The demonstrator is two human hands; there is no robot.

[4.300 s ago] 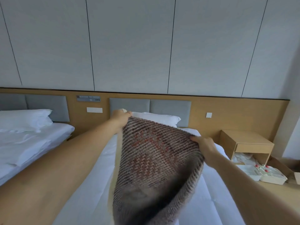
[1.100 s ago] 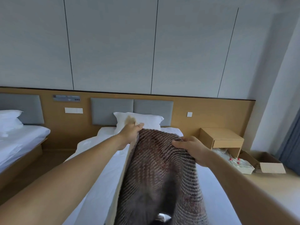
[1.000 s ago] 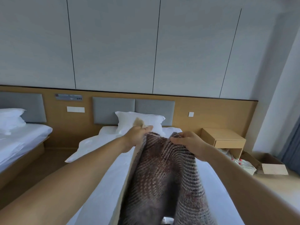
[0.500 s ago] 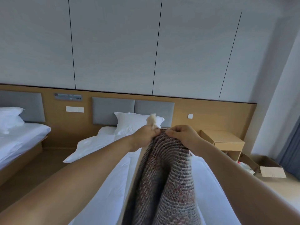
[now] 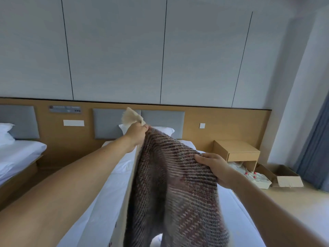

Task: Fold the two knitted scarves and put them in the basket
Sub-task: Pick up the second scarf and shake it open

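This is looking like a hotel twin bedroom: a left bed (image 5: pixel 21 154) and a middle bed (image 5: pixel 114 184) are lying in white linen under grey padded headboards (image 5: pixel 106 123) on a wooden wall panel (image 5: pixel 222 125), with a bedside table (image 5: pixel 235 148) standing at the far right.

Both arms are bare. The left forearm (image 5: pixel 85 175) and the right forearm (image 5: pixel 267 211) show uncovered up to the wrists, and the left hand (image 5: pixel 137 135) and right hand (image 5: pixel 212 168) are bare as well. The left forearm looks smooth, though blurred toward the lower left corner.

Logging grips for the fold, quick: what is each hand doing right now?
Left hand: grips the top end of the brown knitted scarf.
Right hand: grips the same scarf's right edge.
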